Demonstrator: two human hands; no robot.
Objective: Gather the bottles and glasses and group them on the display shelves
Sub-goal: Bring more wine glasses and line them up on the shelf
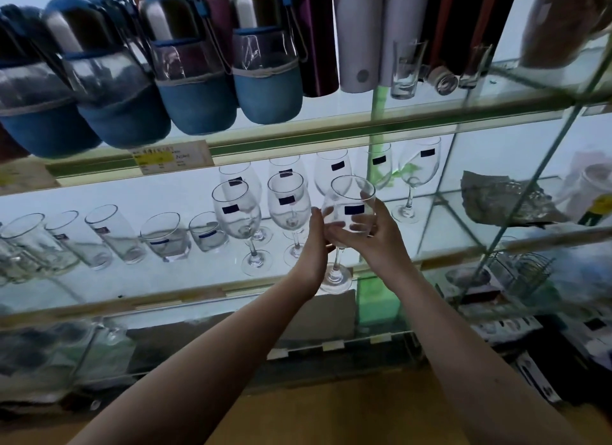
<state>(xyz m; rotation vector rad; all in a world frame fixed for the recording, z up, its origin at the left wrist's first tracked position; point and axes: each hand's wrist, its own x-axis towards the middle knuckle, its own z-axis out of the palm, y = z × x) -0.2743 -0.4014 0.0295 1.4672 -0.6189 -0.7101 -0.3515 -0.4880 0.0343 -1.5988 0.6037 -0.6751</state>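
Wine glass stands upright at the front edge of the middle shelf, just right of another stemmed glass. The left hand and the right hand both curl their fingers round its bowl. This looks like the placing step; next it likely needs settling level in the row

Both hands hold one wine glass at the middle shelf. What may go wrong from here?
1. The wine glass gripped by the left hand and right hand is very close to the next glass on its left; the left hand may knock that one over.
2. Its foot is near the front edge of the shelf; set down there, it may tip off.
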